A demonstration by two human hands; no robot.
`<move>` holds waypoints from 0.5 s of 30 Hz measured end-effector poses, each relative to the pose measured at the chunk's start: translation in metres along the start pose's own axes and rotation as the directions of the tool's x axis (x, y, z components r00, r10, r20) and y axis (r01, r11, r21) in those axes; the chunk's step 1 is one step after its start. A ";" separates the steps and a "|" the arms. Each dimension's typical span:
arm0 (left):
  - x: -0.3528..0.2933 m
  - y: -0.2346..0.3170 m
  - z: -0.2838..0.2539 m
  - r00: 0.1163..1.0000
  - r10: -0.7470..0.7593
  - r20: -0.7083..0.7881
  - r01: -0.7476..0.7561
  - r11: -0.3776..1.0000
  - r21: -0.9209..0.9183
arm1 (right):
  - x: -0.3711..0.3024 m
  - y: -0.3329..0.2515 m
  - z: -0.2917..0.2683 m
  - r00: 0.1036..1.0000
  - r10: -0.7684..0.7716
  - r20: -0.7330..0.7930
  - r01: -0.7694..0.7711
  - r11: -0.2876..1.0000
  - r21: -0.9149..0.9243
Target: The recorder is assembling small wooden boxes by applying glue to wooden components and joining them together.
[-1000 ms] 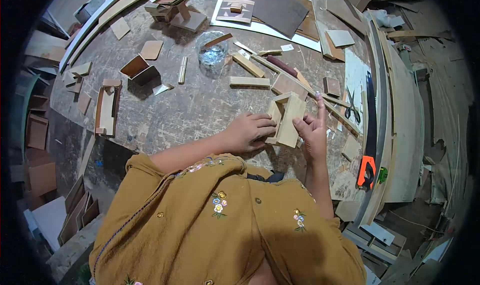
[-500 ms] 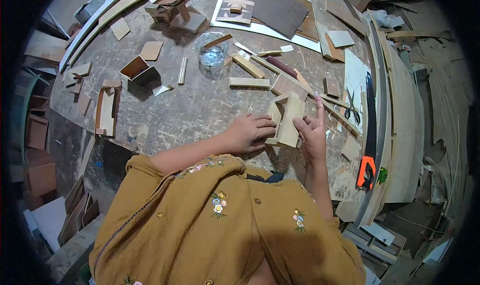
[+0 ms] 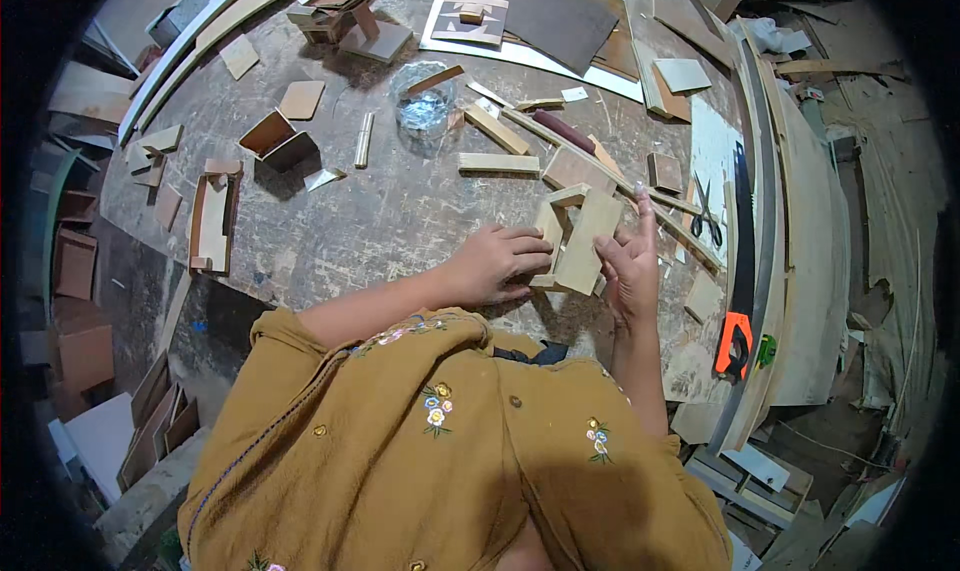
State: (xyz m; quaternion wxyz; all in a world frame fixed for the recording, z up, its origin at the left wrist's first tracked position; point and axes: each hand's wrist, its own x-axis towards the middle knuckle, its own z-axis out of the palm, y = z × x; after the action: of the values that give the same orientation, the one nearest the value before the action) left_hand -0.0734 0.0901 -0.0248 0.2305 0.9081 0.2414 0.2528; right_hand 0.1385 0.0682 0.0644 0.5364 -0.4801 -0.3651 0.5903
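A small open frame of pale wood point(image 3: 543, 233) stands on the worktable in front of me, with a flat pale wooden panel point(image 3: 588, 243) along its right side. My left hand point(image 3: 503, 264) is closed round the frame's left side, fingertips on its edge. My right hand point(image 3: 632, 271) grips the panel's right side, thumb pressed to its face. Its index finger points up and away, with something whitish on the tip. The other right fingertips are partly hidden.
Wood strips point(image 3: 499, 165) lie beyond the frame, near a clear bowl point(image 3: 424, 101). Black scissors point(image 3: 706, 216) and an orange-handled saw point(image 3: 735, 341) lie to the right. An open-topped box point(image 3: 278, 139) and a shallow wooden tray point(image 3: 203, 223) sit at left.
My right hand has shifted slightly right, and the panel has swung that way, showing more of its broad face. My left hand stays in place on the frame.
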 end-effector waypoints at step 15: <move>0.000 -0.001 0.000 1.000 -0.001 0.009 0.001 1.000 -0.014 | 0.002 0.002 -0.010 0.991 0.010 -0.133 -0.003 0.999 0.047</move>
State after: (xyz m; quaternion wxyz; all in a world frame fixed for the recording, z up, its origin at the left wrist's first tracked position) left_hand -0.0732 0.0908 -0.0252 0.2379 0.9076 0.2390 0.2502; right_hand 0.1477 0.0690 0.0589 0.5686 -0.5070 -0.3132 0.5671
